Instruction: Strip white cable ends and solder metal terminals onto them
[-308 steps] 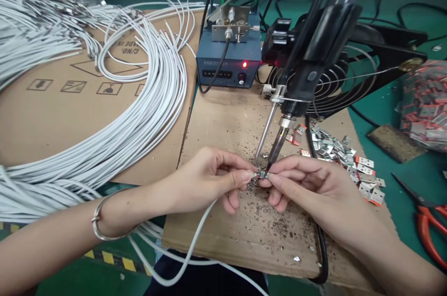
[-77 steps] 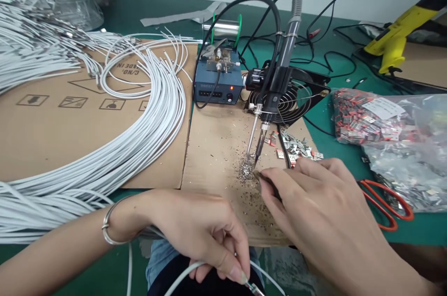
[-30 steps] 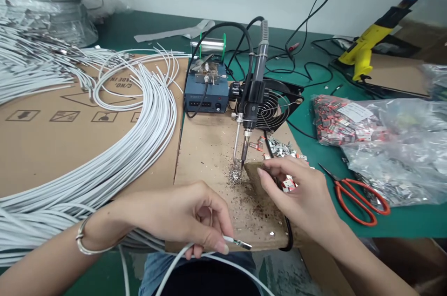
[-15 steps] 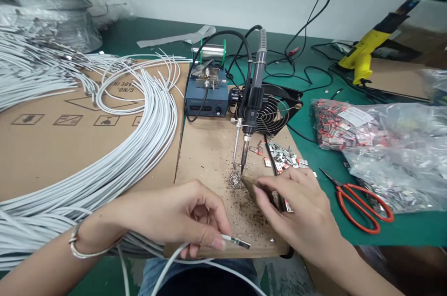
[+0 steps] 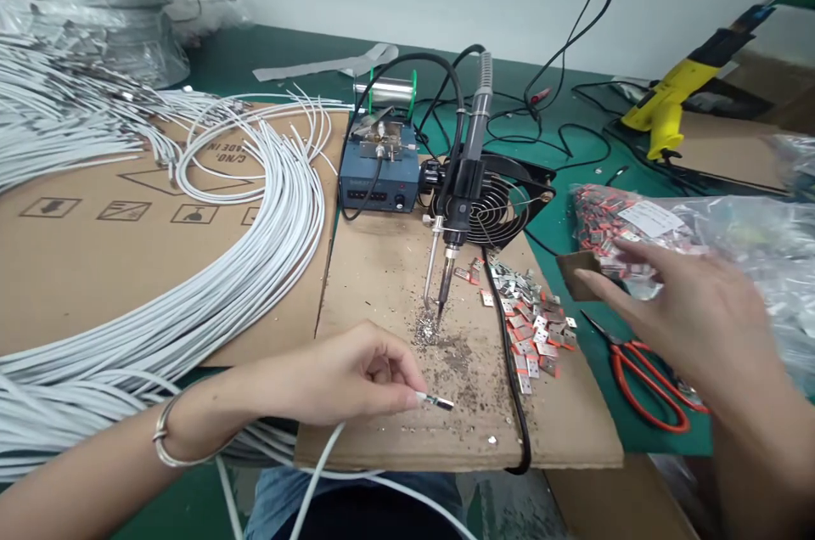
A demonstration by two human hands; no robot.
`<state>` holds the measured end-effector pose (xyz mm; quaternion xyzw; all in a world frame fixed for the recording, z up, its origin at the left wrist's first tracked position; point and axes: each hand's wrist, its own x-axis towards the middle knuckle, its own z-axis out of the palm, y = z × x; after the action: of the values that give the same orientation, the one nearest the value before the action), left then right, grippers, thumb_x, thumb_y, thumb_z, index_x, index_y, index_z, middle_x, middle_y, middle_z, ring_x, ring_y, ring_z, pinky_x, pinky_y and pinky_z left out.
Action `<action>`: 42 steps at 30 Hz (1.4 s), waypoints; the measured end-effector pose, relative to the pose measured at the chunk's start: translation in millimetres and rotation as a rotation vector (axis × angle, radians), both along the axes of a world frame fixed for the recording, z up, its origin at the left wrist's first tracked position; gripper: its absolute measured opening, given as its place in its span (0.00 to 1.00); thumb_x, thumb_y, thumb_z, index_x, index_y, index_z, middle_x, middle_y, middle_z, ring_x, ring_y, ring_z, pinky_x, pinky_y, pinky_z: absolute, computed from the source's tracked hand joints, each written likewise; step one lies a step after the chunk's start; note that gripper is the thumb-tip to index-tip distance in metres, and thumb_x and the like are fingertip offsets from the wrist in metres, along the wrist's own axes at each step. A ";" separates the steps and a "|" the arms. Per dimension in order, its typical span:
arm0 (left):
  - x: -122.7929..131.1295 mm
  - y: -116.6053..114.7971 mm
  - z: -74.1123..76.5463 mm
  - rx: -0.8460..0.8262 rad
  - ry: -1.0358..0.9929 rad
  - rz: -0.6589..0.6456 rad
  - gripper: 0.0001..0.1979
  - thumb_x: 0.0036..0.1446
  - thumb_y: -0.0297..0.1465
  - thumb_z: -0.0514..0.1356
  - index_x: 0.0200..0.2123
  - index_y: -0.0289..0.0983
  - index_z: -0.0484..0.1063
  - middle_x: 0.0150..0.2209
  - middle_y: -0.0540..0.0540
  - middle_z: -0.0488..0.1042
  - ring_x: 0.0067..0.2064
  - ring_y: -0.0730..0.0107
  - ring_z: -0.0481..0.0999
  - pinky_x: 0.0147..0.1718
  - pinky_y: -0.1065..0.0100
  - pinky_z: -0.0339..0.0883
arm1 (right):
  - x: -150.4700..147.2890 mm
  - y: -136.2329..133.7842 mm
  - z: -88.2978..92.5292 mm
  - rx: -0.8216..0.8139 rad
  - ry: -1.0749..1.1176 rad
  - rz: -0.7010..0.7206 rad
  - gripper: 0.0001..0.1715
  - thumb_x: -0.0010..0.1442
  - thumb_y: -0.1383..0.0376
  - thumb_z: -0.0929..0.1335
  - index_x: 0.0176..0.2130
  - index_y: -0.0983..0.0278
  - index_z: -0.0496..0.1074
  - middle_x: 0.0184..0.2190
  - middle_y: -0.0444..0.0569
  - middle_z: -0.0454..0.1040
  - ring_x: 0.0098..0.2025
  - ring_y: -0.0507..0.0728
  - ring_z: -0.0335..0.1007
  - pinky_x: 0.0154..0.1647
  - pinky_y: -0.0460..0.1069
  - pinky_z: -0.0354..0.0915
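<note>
Soldering iron: tip at clock centre, now untouched; wiping seems over.
Right hand: swung to 3 o'clock; grasp or release unclear.
Left hand: 7 o'clock, pinching white cable.
Brown pad: behind right thumb.
Connector: cable's end, 6 o'clock.

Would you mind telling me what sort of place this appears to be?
Probably a soldering bench in a cable workshop or factory: a soldering iron stands over cardboard, a bundle of white cables lies to its left, and the left hand holds a metal connector on a white cable.
</note>
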<state>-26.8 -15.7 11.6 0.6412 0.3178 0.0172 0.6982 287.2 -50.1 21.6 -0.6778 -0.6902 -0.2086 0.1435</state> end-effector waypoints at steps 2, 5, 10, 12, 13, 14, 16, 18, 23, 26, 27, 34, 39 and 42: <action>4.0 -2.4 -6.3 -0.014 -0.042 0.112 0.07 0.54 0.30 0.59 0.29 0.31 0.72 0.23 0.53 0.65 0.26 0.78 0.60 0.24 0.74 0.52 | 1.2 -2.6 2.6 0.048 -0.038 0.026 0.27 0.55 0.54 0.70 0.44 0.74 0.74 0.34 0.65 0.76 0.33 0.65 0.72 0.29 0.56 0.62; 9.7 -5.9 -13.9 -0.059 -0.090 0.238 0.05 0.52 0.28 0.60 0.28 0.31 0.72 0.25 0.52 0.68 0.27 0.78 0.62 0.25 0.74 0.54 | -25.8 -17.5 -2.9 -0.150 0.361 0.386 0.13 0.55 0.64 0.71 0.43 0.60 0.72 0.30 0.50 0.78 0.24 0.54 0.72 0.20 0.47 0.65; 14.1 -6.0 -19.2 -0.119 -0.043 0.284 0.07 0.51 0.31 0.62 0.29 0.32 0.74 0.17 0.57 0.63 0.19 0.81 0.60 0.19 0.76 0.54 | -87.3 -25.1 -23.2 -0.830 1.031 0.454 0.13 0.56 0.68 0.68 0.44 0.60 0.71 0.30 0.46 0.78 0.27 0.53 0.73 0.23 0.45 0.70; 14.7 -3.7 -19.0 -0.130 -0.004 0.279 0.08 0.51 0.32 0.62 0.29 0.32 0.74 0.16 0.58 0.62 0.17 0.82 0.60 0.16 0.77 0.54 | -99.4 -16.5 -29.1 -0.977 1.240 0.383 0.07 0.55 0.69 0.68 0.37 0.63 0.72 0.27 0.46 0.78 0.25 0.52 0.73 0.23 0.45 0.69; 15.0 -2.2 -18.6 -0.128 0.011 0.279 0.08 0.51 0.32 0.62 0.29 0.32 0.74 0.16 0.58 0.62 0.16 0.82 0.60 0.15 0.77 0.54 | -102.2 -11.4 -31.2 -1.034 1.337 0.343 0.03 0.54 0.68 0.68 0.34 0.64 0.72 0.25 0.46 0.77 0.24 0.51 0.72 0.23 0.44 0.69; 15.3 -0.7 -18.2 -0.123 0.023 0.279 0.08 0.51 0.32 0.62 0.28 0.32 0.74 0.16 0.57 0.63 0.16 0.82 0.61 0.15 0.77 0.54 | -103.3 -6.5 -33.0 -1.079 1.421 0.301 0.03 0.53 0.67 0.70 0.30 0.64 0.71 0.23 0.46 0.76 0.23 0.51 0.72 0.22 0.44 0.69; 15.6 2.4 -17.7 -0.113 0.045 0.283 0.07 0.51 0.31 0.62 0.28 0.32 0.74 0.16 0.57 0.63 0.16 0.82 0.62 0.14 0.78 0.54 | -102.9 1.6 -35.5 -1.140 1.538 0.239 0.08 0.48 0.64 0.73 0.27 0.65 0.71 0.21 0.45 0.75 0.22 0.50 0.70 0.22 0.43 0.69; 15.8 5.3 -17.9 -0.110 0.057 0.295 0.07 0.52 0.31 0.62 0.28 0.32 0.75 0.15 0.57 0.63 0.16 0.82 0.62 0.14 0.78 0.54 | -101.5 7.0 -37.3 -1.159 1.599 0.215 0.11 0.45 0.63 0.75 0.27 0.65 0.72 0.19 0.44 0.74 0.21 0.49 0.70 0.22 0.43 0.70; 17.0 10.7 -19.7 -0.111 0.048 0.289 0.05 0.53 0.28 0.61 0.29 0.31 0.75 0.15 0.58 0.63 0.15 0.83 0.63 0.15 0.78 0.56 | -101.7 13.1 -41.3 -1.154 1.723 0.186 0.14 0.44 0.61 0.76 0.27 0.66 0.72 0.21 0.46 0.77 0.22 0.50 0.74 0.24 0.43 0.72; 18.6 12.9 -19.8 -0.103 0.052 0.269 0.05 0.52 0.28 0.61 0.31 0.31 0.75 0.15 0.58 0.64 0.16 0.83 0.63 0.15 0.78 0.57 | -102.0 13.8 -43.8 -1.102 1.792 0.192 0.14 0.45 0.60 0.76 0.27 0.66 0.73 0.23 0.46 0.78 0.23 0.50 0.75 0.24 0.42 0.73; 19.1 13.5 -19.6 -0.100 0.052 0.270 0.05 0.52 0.28 0.61 0.30 0.31 0.75 0.15 0.58 0.64 0.16 0.83 0.63 0.16 0.78 0.57 | -101.8 13.8 -44.4 -1.088 1.800 0.202 0.13 0.46 0.60 0.76 0.27 0.66 0.73 0.23 0.47 0.78 0.23 0.50 0.75 0.25 0.42 0.73; 23.2 16.9 -18.7 -0.043 0.056 0.351 0.06 0.51 0.28 0.60 0.25 0.31 0.73 0.17 0.56 0.65 0.18 0.83 0.58 0.16 0.76 0.50 | -99.8 13.8 -45.1 -1.003 1.842 0.252 0.09 0.50 0.63 0.75 0.28 0.66 0.75 0.26 0.48 0.80 0.24 0.49 0.76 0.26 0.40 0.73; 26.9 15.9 -20.1 -0.039 0.033 0.402 0.05 0.49 0.27 0.61 0.24 0.31 0.72 0.20 0.53 0.68 0.22 0.80 0.60 0.20 0.76 0.52 | -100.1 13.3 -46.5 -0.964 1.877 0.256 0.07 0.50 0.65 0.75 0.29 0.66 0.75 0.25 0.48 0.80 0.23 0.48 0.75 0.25 0.39 0.73; 27.9 14.9 -19.7 -0.062 0.042 0.417 0.05 0.49 0.28 0.61 0.24 0.31 0.71 0.21 0.53 0.68 0.22 0.80 0.61 0.21 0.75 0.53 | -99.6 12.7 -47.2 -0.953 1.881 0.258 0.07 0.49 0.65 0.75 0.28 0.66 0.76 0.25 0.48 0.80 0.23 0.48 0.75 0.24 0.39 0.73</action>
<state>1.1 -0.8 -8.0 0.5400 0.4584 0.1379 0.6923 187.6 -37.4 -25.6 -0.4745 -0.3787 0.7082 0.3604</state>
